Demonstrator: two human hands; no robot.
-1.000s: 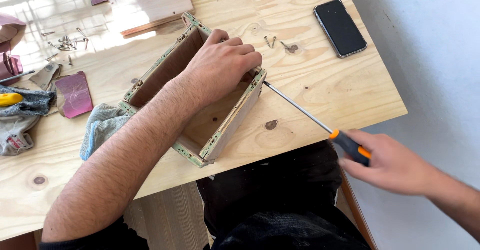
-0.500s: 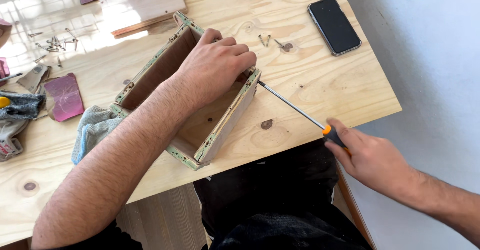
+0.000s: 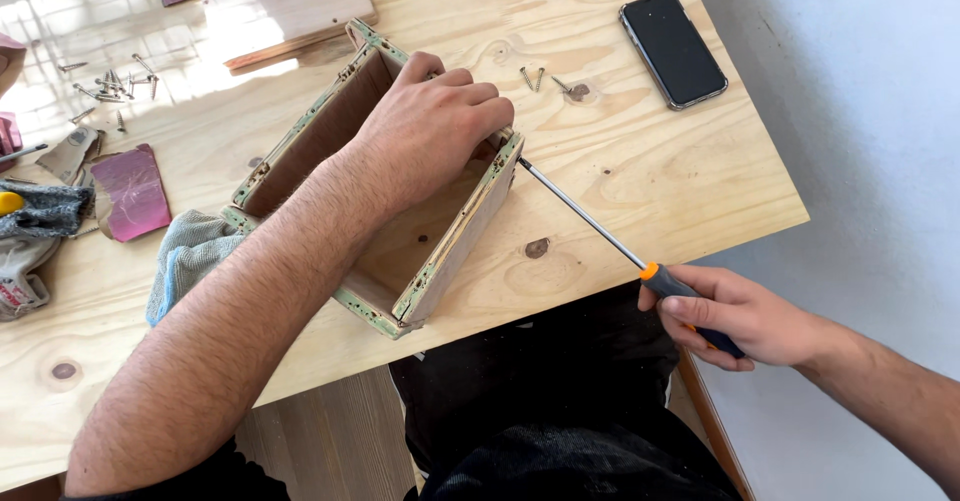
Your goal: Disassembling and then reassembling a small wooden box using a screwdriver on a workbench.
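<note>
free: bare table (image 3: 660, 176) right of wooden box (image 3: 440, 261) (screwdriver shaft crosses it) | blocked: loose screws (image 3: 545, 81), phone (image 3: 673, 48) beyond

A workshop: plywood bench (image 3: 640, 191), loose screws (image 3: 110, 83), sandpaper (image 3: 133, 191)

On my plywood table (image 3: 640, 191): a black phone (image 3: 673, 48) lies face up near the far right corner; three loose screws (image 3: 545, 81) sit left of it. To my left lie a pale blue cloth (image 3: 190, 256), pink sandpaper (image 3: 133, 191), more scattered screws (image 3: 110, 81) and a grey glove (image 3: 45, 211).
</note>
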